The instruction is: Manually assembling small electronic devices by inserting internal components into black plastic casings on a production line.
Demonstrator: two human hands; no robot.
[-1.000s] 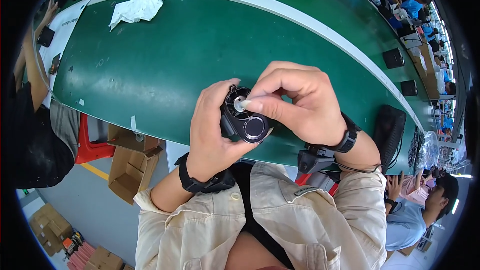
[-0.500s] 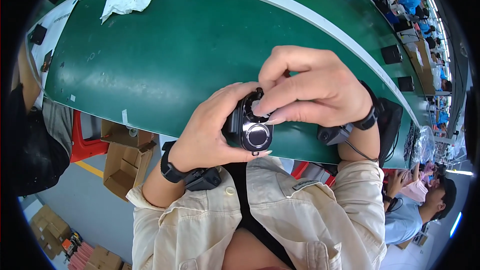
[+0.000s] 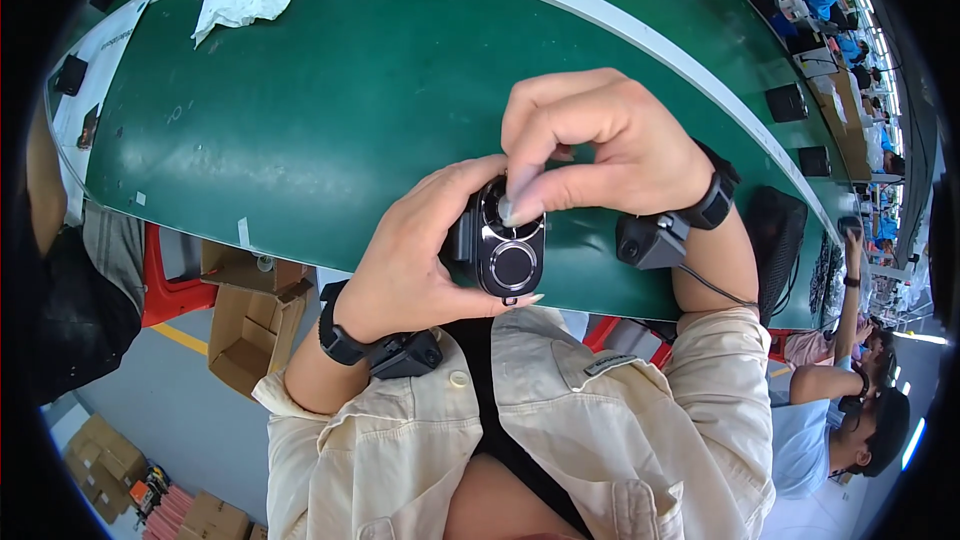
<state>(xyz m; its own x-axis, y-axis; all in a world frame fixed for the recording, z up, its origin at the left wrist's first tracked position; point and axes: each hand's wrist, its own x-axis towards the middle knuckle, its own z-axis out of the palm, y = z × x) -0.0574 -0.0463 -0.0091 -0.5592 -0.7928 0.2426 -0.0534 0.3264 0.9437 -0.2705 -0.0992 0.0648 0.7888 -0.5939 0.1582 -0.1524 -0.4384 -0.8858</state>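
A small black oval device (image 3: 512, 265) with glossy, silver-edged round parts stands over the near edge of the green table. My left hand (image 3: 415, 250) is closed around its left side, thumb along the near end and fingers at the far end. A small loop sticks out of its near end. Above its far round recess, my right hand (image 3: 600, 145) is pinched, fingertips at the recess. A pale grey bit shows at those fingertips; I cannot make out what it is. Both wrists wear black straps with small cameras.
A crumpled white cloth or paper (image 3: 247, 2) lies at the table's far left. A black mesh pouch (image 3: 778, 250) rests beside my right forearm. Open cardboard boxes (image 3: 250, 340) and a red stool (image 3: 165, 285) stand below left. A co-worker (image 3: 810, 440) sits at the right.
My right hand has shifted slightly left and away from me, uncovering more of the device's far recess. The left hand still holds the device. The co-worker at right has raised an arm.
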